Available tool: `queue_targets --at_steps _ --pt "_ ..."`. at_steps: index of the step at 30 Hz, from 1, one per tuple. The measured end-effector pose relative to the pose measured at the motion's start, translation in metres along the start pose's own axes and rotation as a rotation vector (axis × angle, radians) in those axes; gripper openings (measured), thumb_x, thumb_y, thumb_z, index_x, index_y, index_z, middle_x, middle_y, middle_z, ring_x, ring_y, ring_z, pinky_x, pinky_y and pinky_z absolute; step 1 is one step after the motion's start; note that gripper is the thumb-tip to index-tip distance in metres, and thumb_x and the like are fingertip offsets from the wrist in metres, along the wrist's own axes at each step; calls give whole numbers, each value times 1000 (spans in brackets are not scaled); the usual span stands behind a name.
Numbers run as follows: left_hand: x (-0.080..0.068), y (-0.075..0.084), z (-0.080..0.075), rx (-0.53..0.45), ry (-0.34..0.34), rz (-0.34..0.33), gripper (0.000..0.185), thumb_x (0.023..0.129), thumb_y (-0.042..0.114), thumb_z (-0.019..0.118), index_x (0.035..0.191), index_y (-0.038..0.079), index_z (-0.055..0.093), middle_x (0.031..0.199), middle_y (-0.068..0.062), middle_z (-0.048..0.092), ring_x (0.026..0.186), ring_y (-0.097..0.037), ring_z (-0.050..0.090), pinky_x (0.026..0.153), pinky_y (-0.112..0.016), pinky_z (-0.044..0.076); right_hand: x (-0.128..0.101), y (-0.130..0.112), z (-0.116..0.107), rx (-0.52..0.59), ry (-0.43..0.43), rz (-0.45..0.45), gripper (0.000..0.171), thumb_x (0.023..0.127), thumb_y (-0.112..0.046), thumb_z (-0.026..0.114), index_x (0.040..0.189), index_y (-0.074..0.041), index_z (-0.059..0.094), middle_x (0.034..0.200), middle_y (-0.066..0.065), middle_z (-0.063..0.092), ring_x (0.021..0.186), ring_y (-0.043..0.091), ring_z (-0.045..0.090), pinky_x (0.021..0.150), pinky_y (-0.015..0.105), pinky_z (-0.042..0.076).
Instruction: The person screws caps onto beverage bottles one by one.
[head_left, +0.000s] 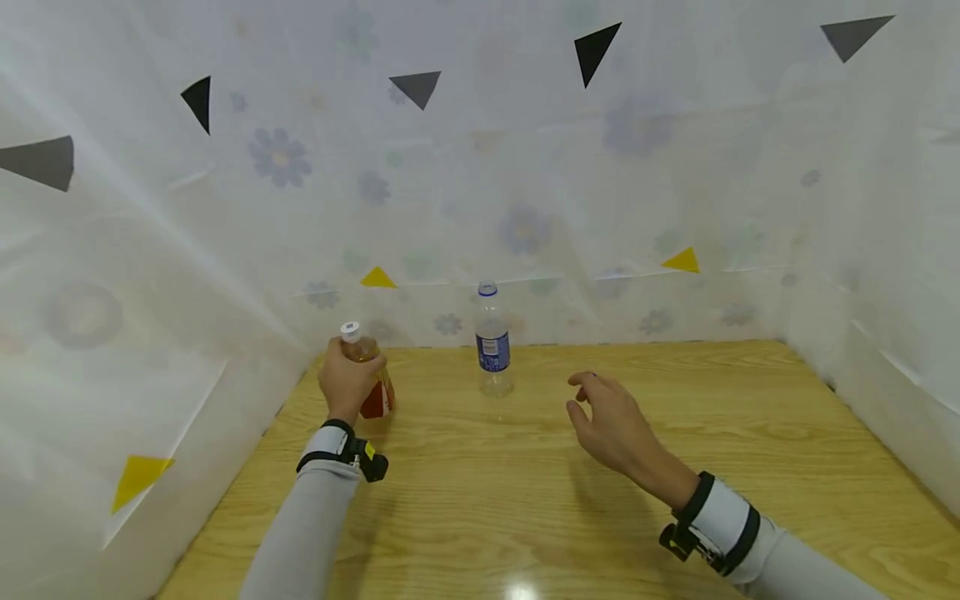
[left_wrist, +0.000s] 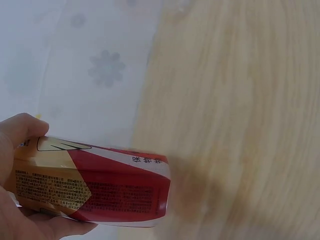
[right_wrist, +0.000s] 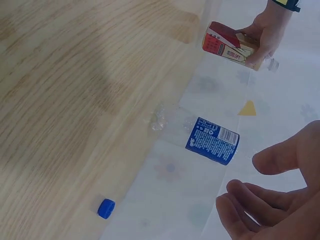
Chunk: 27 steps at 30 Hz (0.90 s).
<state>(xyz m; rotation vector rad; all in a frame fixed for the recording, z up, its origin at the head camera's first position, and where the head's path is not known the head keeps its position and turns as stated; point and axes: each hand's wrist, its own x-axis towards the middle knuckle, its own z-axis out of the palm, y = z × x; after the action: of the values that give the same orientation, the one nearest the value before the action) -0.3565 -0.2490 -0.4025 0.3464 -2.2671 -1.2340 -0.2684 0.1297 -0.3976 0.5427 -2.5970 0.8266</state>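
Observation:
My left hand (head_left: 348, 379) grips a red and gold bottle (left_wrist: 115, 185) with a white cap around its upper part, at the table's far left. The bottle's base is close over the tabletop, its shadow beside it in the left wrist view. A clear plastic bottle (head_left: 495, 383) with a blue label (right_wrist: 212, 141) stands upright near the back, its mouth uncapped. Right of this bottle, my right hand (head_left: 615, 425) hovers above the table, fingers loosely bent and holding nothing. A blue bottle cap (right_wrist: 106, 208) lies on the table, seen in the right wrist view; in the head view my right hand mostly hides it.
The wooden table (head_left: 465, 500) ends at the back against a white flower-printed sheet (head_left: 450, 183). Similar sheeting rises along both sides. Black, grey and yellow triangles are stuck on it.

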Motion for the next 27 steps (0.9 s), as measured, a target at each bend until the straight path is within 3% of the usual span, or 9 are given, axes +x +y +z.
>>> queue_targets --at_steps 6,12,27 --pt "-2 -14 0 -8 -47 -57 54 88 24 76 130 1 51 123 -22 59 118 -44 53 100 -61 44 -1 4 1 -7 -16 -1 28 99 -10 60 125 1 62 97 11 69 97 34 64 76 47 53" --pt "1 -20 1 15 -106 -47 66 89 25 76 142 4 44 137 -24 57 127 -46 52 104 -62 43 -3 6 0 -11 -22 -6 28 99 -8 60 125 2 62 95 11 70 94 34 65 75 46 53" --pt "0 -24 3 9 -99 -47 67 88 26 76 144 9 43 137 -23 58 127 -46 54 102 -62 45 -5 8 2 -14 -46 14 29 98 -7 60 126 2 61 91 8 70 89 30 65 71 42 51"
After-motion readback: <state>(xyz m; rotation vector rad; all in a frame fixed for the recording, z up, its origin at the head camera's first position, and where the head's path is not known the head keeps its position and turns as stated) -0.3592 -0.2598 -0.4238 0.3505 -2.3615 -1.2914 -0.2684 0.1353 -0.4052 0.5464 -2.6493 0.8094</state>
